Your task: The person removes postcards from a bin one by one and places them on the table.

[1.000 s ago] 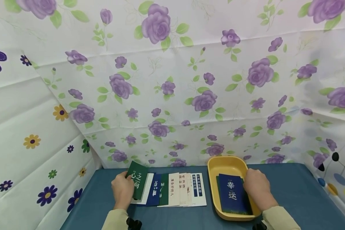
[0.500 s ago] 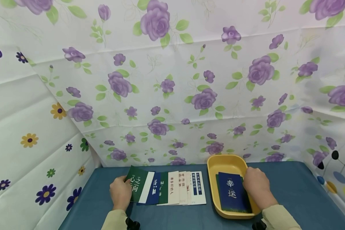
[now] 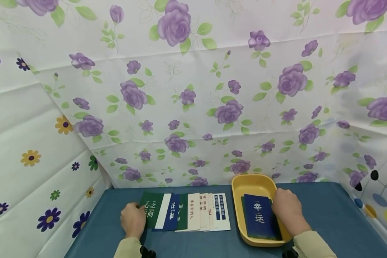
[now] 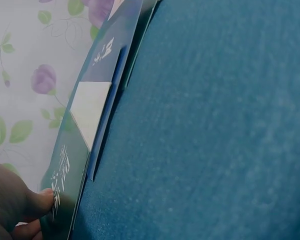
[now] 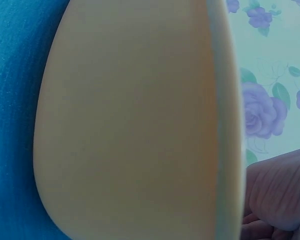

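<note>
My left hand [image 3: 133, 218] pinches the left edge of a dark green booklet [image 3: 152, 199] with pale characters, thumb on its cover and fingers beneath, as the left wrist view shows. This booklet [image 4: 70, 172] lies at the left end of an overlapping row, on a white booklet [image 3: 163, 212] and beside a blue booklet [image 3: 172, 215]. My right hand [image 3: 287, 208] grips the right rim of a yellow plastic tub [image 3: 237, 211]; its fingertips are hidden in the head view. Inside the tub a navy booklet [image 3: 260, 224] lies over a green one.
Rightward, the row continues with another green booklet [image 3: 182, 216], cream booklets [image 3: 193, 211] and a white one with blue blocks [image 3: 225, 222]. All lie on a blue-green tablecloth [image 3: 193, 245]. Flowered sheets [image 3: 193, 107] rise behind the table and at both sides.
The dark green booklet has come down from a raised tilt to lie flat at the row's left end, my left hand lowering with it. My right hand stays on the tub's rim.
</note>
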Demonstrator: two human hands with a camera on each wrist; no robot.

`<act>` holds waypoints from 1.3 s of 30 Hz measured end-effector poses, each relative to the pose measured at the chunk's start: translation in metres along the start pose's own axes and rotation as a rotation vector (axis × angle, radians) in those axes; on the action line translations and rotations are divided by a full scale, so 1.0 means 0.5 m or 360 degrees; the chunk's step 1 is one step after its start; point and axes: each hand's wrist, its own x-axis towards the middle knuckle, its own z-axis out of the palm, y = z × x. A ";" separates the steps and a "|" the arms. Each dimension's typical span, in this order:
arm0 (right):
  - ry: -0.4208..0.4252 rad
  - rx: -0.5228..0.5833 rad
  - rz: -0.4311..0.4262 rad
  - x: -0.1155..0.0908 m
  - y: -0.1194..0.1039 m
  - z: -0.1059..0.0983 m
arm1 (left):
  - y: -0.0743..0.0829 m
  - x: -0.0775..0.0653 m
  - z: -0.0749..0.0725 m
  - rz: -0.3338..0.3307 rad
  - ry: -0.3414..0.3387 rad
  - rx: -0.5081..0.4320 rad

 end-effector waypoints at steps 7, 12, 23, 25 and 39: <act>0.0013 0.0010 0.0007 0.002 -0.001 0.000 | 0.006 0.001 -0.003 0.0053 0.0060 0.0070; 0.0033 -0.0006 -0.0010 0.007 -0.003 -0.005 | 0.036 -0.006 -0.010 0.0315 0.0211 0.0082; 0.0032 -0.0020 -0.0004 0.008 -0.006 -0.007 | 0.234 -0.094 -0.015 0.0818 0.0314 -0.0215; 0.0035 -0.0023 -0.0007 0.007 -0.006 -0.007 | 0.276 -0.121 -0.008 0.0856 0.0265 -0.0252; 0.0033 -0.0016 -0.0012 -0.001 -0.004 -0.002 | 0.480 -0.325 0.063 0.1096 -0.0224 -0.0265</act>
